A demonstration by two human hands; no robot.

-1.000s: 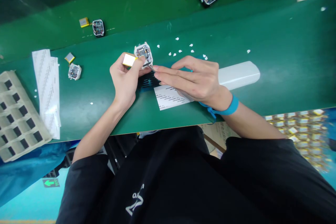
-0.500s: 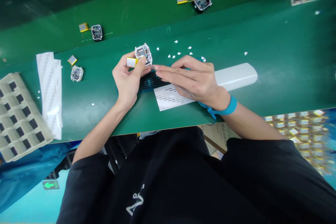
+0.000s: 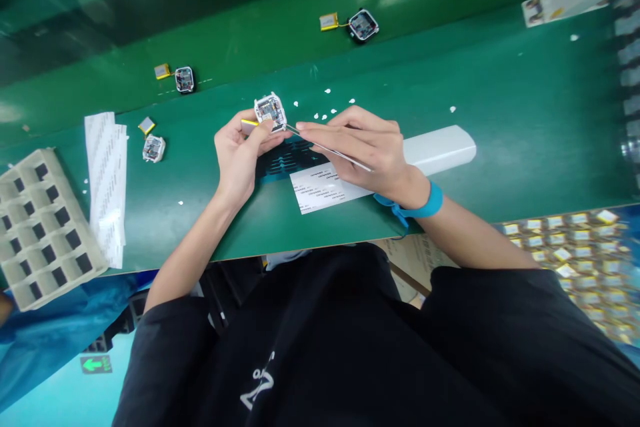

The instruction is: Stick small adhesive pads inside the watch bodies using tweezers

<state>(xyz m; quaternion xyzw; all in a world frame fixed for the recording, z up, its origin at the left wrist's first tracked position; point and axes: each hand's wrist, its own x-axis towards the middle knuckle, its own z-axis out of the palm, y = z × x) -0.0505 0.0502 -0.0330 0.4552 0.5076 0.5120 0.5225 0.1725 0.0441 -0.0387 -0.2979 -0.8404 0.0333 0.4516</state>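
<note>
In the head view, the left hand [image 3: 237,153] is closed round a white watch case [image 3: 271,109], thumb laid over its lower part and fingers tucked behind. A battery with a yellow edge [image 3: 249,125] pokes out between thumb and forefinger, just left of the case. The right hand [image 3: 367,147] is pinched firmly on a slim metal tool [image 3: 340,153], whose tip reaches the case's lower right corner; whether it actually touches, I can't tell from here.

The left arm [image 3: 200,237] comes up from the lower left, wrist nearly straight. The right arm [image 3: 480,240] slants in from the other side, back of the hand up, fingers pointing at the case, a blue strap [image 3: 431,203] round the wrist.

Both hands are over the green bench [image 3: 525,140], by a dark mat [image 3: 287,161], with a printed sheet [image 3: 320,190] partly under the right hand. A long white piece [image 3: 443,149] sticks out just right of that hand, open bench beyond it. White bits [image 3: 316,116] lie scattered past the fingers. Leftward, bare bench separates the left hand from a white watch body [image 3: 153,148]. The near edge passes under both forearms.
</note>
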